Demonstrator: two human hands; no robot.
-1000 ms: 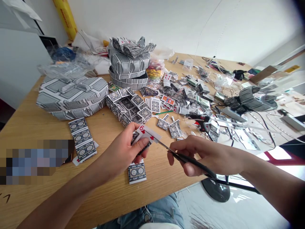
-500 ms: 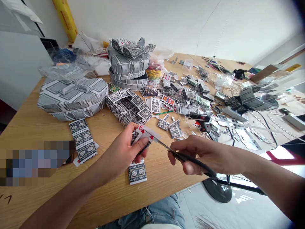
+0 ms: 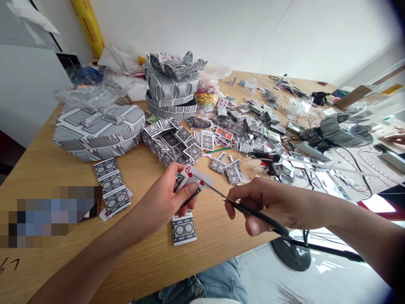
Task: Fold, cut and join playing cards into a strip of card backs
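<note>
My left hand pinches a playing card with a red 6 and diamonds on its face, along with patterned card pieces held beneath it. In my right hand are black-handled scissors, their blades reaching left to the card's right end. Below my left hand, a patterned card strip lies on the table. A second strip of joined cards rests left of my forearm. Just beyond my hands sits an open box woven from cards.
A large woven card box stands at the left, and stacked woven pieces at the back. Loose cards and packs are heaped centre right, near a glue gun. A blurred-out object lies at lower left.
The hands, card and scissors hold nearly the same pose, with the blades still at the card's right end. The whole view has shifted slightly. Someone's hand shows at the far right edge.
</note>
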